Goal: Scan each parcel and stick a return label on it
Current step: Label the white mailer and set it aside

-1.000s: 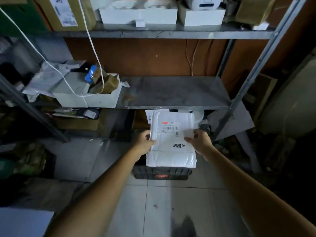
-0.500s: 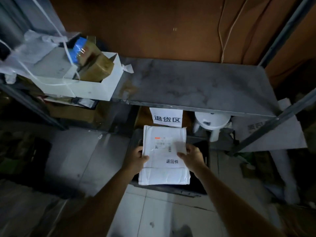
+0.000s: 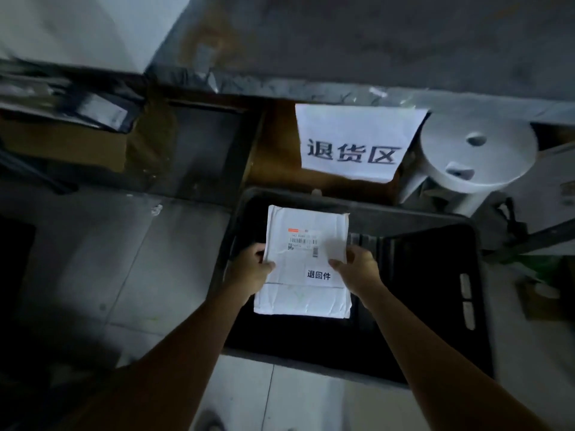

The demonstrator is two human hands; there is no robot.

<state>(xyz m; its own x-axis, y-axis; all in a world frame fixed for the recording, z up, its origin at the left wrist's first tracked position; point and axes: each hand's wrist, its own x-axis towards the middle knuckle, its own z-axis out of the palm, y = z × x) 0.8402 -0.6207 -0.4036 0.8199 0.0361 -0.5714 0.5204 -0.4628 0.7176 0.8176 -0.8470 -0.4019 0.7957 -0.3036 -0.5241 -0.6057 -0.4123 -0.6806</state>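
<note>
A white padded parcel (image 3: 303, 265) hangs flat over the open black crate (image 3: 435, 306) on the floor. It carries a barcode shipping label (image 3: 303, 242) near its top and a small white return label (image 3: 319, 274) with black characters lower down. My left hand (image 3: 252, 269) grips the parcel's left edge, thumb on top. On the opposite edge my right hand (image 3: 357, 269) holds it, with the thumb lying just above the return label.
A paper sign (image 3: 354, 144) with three large characters hangs from the grey metal shelf (image 3: 311, 85) above the crate. A white plastic stool (image 3: 473, 157) stands at the right under the shelf. Cardboard boxes (image 3: 62, 144) sit at the left. Grey floor tiles (image 3: 140, 259) surround the crate.
The camera has dropped and come closer to the crate. Both hands have carried the parcel down and forward, so it now hangs low over the crate's inside.
</note>
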